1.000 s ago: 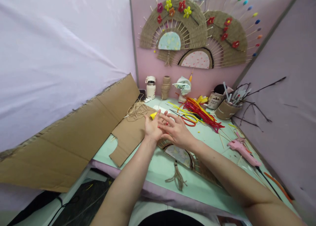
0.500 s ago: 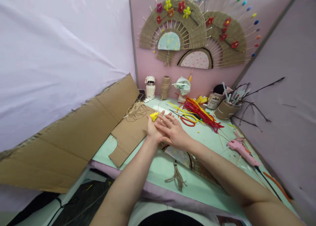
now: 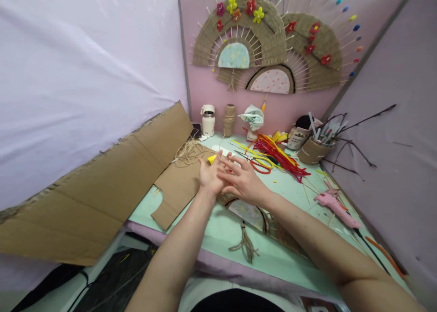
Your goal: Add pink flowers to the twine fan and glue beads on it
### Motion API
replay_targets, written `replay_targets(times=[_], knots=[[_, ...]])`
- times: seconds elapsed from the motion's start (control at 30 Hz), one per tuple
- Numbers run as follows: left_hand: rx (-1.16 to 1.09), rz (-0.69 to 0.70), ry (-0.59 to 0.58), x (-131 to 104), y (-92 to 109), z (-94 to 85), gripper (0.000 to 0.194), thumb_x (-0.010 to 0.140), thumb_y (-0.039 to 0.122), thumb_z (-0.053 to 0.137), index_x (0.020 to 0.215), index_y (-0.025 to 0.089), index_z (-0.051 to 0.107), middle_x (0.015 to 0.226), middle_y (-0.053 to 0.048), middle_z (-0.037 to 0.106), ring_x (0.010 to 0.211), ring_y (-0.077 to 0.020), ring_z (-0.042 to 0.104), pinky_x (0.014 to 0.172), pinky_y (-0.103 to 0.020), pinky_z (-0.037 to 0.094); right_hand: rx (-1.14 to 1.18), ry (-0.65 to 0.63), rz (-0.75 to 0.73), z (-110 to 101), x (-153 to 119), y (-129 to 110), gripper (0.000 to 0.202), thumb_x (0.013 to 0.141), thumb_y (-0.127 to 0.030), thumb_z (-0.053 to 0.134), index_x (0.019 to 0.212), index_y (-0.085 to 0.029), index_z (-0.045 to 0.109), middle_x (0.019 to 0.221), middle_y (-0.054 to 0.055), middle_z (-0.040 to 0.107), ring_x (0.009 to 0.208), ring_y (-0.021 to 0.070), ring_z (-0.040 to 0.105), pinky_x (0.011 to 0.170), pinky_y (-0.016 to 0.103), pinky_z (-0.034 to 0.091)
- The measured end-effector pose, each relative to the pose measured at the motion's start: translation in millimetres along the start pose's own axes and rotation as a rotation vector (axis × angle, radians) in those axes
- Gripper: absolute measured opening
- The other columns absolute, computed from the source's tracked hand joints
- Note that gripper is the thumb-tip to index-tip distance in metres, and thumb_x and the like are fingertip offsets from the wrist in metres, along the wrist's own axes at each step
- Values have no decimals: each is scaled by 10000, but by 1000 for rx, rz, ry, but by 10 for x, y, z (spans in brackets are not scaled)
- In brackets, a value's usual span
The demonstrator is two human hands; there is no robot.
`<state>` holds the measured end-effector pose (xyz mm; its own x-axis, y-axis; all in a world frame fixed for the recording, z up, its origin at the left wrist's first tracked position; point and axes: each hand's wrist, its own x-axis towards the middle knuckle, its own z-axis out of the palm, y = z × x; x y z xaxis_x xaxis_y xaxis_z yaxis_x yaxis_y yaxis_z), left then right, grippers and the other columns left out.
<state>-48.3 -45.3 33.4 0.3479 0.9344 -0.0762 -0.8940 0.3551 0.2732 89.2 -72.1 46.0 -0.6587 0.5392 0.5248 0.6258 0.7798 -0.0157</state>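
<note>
My left hand (image 3: 210, 176) is palm up above the table with its fingers stretched out. Across its fingers and palm reaches my right hand (image 3: 246, 183), palm down, its fingers long and apart. Between my left thumb and fingers shows a small yellow piece (image 3: 211, 159), partly hidden; whether it touches the hand I cannot tell. Under my hands lies a woven twine fan (image 3: 251, 214) with a pale half-round centre and a twine tassel (image 3: 245, 244). Bits of red show behind my fingers. Scissors (image 3: 261, 164) with red and yellow handles lie just beyond my right hand.
Left stand cardboard sheets (image 3: 136, 166) and loose twine (image 3: 189, 153). Behind are a white bottle (image 3: 208, 121), a twine spool (image 3: 229, 121) and red and yellow pipe cleaners (image 3: 278, 155). A pink glue gun (image 3: 337, 209) and a pot with twigs (image 3: 314, 150) are at right.
My left hand has shifted slightly left and its thumb has spread. The yellow piece now shows less, partly behind that hand. My right hand still lies across the left.
</note>
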Motion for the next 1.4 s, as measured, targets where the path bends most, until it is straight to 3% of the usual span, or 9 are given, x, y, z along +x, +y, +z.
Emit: replay_targets(times=[0.2,0.37,0.5,0.63,0.83,1.03,1.13,1.23,1.4], knots=[[7,-40,28,-12,-28,40,777,791,766,292,1205,172,573,1199,-179,591,1137,-357,559,904,-562,466,-13,-48,50,21,-3,1,618,833,-591,531,1338,-235,540,1505,103,358,1344,339,266,1069,530,278],[16,6,6,-10,20,13,769,802,762,271,1198,174,568,1217,-171,584,1108,-308,584,860,-473,509,-11,-25,11,-11,-2,23,501,851,-573,514,1220,-256,636,1489,71,390,1348,311,267,1082,493,264],[27,-33,-50,6,-21,-10,767,796,762,289,1190,165,566,1221,-179,577,1141,-333,564,912,-518,473,-43,-46,87,-9,10,26,575,839,-565,543,1308,-234,567,1500,100,367,1337,337,273,1073,529,256],[8,-30,-62,17,-17,-21,788,782,777,296,1198,162,561,1203,-179,582,1093,-320,583,884,-486,489,8,-63,16,2,3,-2,571,849,-560,530,1316,-232,560,1499,93,372,1350,325,254,1085,520,247],[50,-35,-45,-28,50,18,774,810,758,239,1215,172,543,1143,-172,587,915,-255,611,653,-354,515,124,125,89,52,7,103,223,900,-257,544,1044,-247,713,1329,59,573,1243,271,389,1031,498,338],[115,-60,-92,-12,-24,19,739,805,760,279,1119,161,579,961,-122,618,735,-182,591,567,-280,474,301,278,134,108,22,148,100,837,-215,636,864,-259,722,1122,36,677,1109,251,475,977,472,400],[259,-51,-14,18,-13,-1,553,835,650,441,1035,158,595,863,-76,621,682,-141,576,582,-252,463,316,334,193,79,23,154,98,848,-226,624,866,-252,717,1099,40,679,1067,242,492,961,457,403],[506,40,92,21,15,-6,319,763,381,701,965,155,601,786,-25,615,680,-107,585,654,-231,468,289,386,251,61,16,190,112,865,-248,604,881,-253,715,1101,42,674,1061,238,490,959,447,399],[734,61,90,-7,44,-3,397,610,229,820,930,148,599,788,-12,634,703,-111,614,698,-249,461,236,386,279,100,-8,252,128,875,-260,587,878,-256,715,1090,45,674,1061,247,488,955,458,399]])
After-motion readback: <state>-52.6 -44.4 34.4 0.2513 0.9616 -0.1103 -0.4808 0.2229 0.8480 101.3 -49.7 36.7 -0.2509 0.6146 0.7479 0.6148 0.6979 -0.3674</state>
